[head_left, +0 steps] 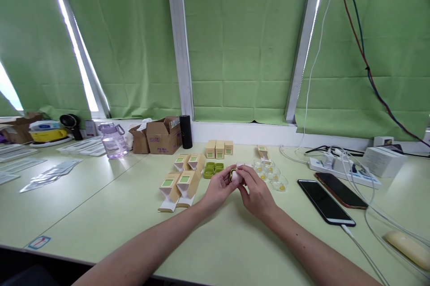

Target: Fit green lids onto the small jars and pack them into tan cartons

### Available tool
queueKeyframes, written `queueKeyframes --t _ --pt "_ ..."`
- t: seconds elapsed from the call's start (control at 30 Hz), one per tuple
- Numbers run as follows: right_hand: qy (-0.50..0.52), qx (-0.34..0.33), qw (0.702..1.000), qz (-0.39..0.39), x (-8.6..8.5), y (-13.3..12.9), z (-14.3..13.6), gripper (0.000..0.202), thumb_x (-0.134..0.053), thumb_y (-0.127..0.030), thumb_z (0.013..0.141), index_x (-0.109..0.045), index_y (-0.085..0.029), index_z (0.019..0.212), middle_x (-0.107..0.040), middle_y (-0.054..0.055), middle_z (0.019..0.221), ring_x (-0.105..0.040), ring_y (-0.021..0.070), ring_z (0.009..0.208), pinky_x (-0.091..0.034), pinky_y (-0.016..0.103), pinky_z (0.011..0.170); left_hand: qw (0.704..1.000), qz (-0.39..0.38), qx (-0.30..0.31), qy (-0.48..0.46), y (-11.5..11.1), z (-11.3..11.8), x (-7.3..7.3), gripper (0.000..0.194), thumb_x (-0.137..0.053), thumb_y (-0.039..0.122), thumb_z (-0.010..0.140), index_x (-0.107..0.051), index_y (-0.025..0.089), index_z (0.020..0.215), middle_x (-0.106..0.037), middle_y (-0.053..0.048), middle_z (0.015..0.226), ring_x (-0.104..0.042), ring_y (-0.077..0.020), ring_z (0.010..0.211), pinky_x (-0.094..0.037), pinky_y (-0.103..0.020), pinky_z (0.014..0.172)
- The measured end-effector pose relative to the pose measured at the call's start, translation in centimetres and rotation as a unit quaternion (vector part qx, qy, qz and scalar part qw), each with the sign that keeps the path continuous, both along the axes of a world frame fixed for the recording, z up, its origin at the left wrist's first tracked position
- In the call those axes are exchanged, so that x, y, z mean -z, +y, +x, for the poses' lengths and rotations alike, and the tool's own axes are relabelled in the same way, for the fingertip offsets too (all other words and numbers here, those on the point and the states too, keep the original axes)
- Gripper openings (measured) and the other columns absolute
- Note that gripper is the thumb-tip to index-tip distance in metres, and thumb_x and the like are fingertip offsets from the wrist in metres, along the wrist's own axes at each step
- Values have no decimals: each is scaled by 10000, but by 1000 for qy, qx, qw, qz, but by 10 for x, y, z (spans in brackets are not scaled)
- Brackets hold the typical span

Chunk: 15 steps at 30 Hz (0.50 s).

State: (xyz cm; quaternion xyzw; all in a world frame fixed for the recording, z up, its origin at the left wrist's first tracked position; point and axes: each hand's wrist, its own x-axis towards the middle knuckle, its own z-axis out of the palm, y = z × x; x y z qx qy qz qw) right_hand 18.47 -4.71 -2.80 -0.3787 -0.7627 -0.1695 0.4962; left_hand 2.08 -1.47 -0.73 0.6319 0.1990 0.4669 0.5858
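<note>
Near the middle of the table, my left hand (pixel 220 186) and my right hand (pixel 255 187) meet with bent fingers around a small white and dark-green object (pixel 236 176). Its exact kind is partly hidden by the fingers. Just left of it stand several small green square containers (pixel 208 170). Several clear plastic pieces with yellow centres (pixel 270 172) lie to the right of my right hand. A pale pink item (pixel 239 164) shows partly behind my hands. Left of my left arm are several open kraft boxes (pixel 186 183) with green windows and white flaps folded out.
Closed kraft boxes (pixel 219 148) stand at the back, and another box (pixel 264 154) lies behind the clear pieces. Two phones (pixel 325 202), a power strip (pixel 346 172) and loose cables are on the right. A water bottle (pixel 113 141) and a carton (pixel 163 136) stand left.
</note>
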Motion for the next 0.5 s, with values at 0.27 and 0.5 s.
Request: queueKeyframes --t 0.27,0.5 --pt "25 -16 999 -27 -2 0 3 352 -493 -151 997 -532 -217 1340 -590 162 1292 -646 278 1177 -630 432 920 997 -5 62 -43 5 -3 8 649 -859 310 790 -631 176 1384 -594 -175 1462 -509 -355 1408 -402 -496 1188" --pt "25 -17 998 -56 -4 -4 1 427 -488 -175 1001 -475 -227 1424 -554 170 1351 -619 295 1206 -610 452 939 998 -14 47 -51 12 -2 11 593 -856 319 794 -666 181 1338 -618 -166 1436 -567 -353 1342 -469 -471 1118"
